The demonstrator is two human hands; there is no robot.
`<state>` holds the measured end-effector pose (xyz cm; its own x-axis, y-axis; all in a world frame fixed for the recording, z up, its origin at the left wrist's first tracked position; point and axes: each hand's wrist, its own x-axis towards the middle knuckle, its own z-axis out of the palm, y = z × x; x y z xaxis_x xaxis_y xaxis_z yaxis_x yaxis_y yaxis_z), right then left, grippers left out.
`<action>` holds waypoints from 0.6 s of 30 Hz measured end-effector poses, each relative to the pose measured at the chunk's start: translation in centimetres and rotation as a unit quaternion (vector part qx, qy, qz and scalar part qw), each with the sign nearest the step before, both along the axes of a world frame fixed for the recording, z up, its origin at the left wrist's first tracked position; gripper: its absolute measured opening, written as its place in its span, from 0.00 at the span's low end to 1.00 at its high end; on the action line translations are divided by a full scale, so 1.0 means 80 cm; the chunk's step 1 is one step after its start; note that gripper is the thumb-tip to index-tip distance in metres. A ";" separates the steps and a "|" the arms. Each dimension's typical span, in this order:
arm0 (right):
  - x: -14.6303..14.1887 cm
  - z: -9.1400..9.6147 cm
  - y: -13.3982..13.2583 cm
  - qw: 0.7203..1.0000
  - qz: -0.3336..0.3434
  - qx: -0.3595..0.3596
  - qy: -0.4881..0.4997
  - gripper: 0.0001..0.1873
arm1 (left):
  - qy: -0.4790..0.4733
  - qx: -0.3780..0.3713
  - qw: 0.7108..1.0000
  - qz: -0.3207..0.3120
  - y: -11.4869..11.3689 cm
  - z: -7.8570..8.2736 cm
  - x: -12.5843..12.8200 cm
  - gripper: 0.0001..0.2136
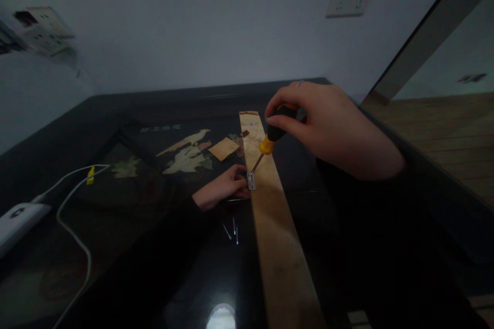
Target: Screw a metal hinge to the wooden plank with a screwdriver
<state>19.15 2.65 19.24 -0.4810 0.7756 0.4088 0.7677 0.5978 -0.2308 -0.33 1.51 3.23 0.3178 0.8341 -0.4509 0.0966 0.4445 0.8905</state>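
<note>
My right hand (309, 118) is closed round the black and yellow handle of a screwdriver (266, 145). The tool slants down to the left, its tip at a small metal hinge (251, 181). That hinge lies along the left edge of a long wooden board (276, 221). Beside it, my left hand (231, 185) has its fingers bent against the board's edge and the hinge; whether they pinch the hinge is hard to see. Several screws (234, 230) rest on the dark tabletop nearer to me, left of the board.
A small square wood piece (224, 148) lies left of the board's far end. On the left are a white power strip (21, 221) and a white cable (83, 247) with a yellow tag. A wall with sockets (349, 0) stands behind the dark table (193, 93).
</note>
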 end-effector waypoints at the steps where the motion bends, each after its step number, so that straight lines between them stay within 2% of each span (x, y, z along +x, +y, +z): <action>1: 0.000 0.000 0.000 1.000 0.001 0.000 -0.001 0.09 | -0.003 0.000 1.000 0.000 0.000 0.000 0.000 0.18; 10: 0.000 0.000 0.000 1.000 -0.003 -0.004 -0.005 0.09 | 0.010 -0.025 0.999 0.026 -0.002 0.013 0.006 0.11; 18: 0.000 -0.001 0.001 1.000 -0.009 0.004 -0.011 0.08 | 0.020 0.015 0.999 0.027 0.002 -0.006 0.001 0.18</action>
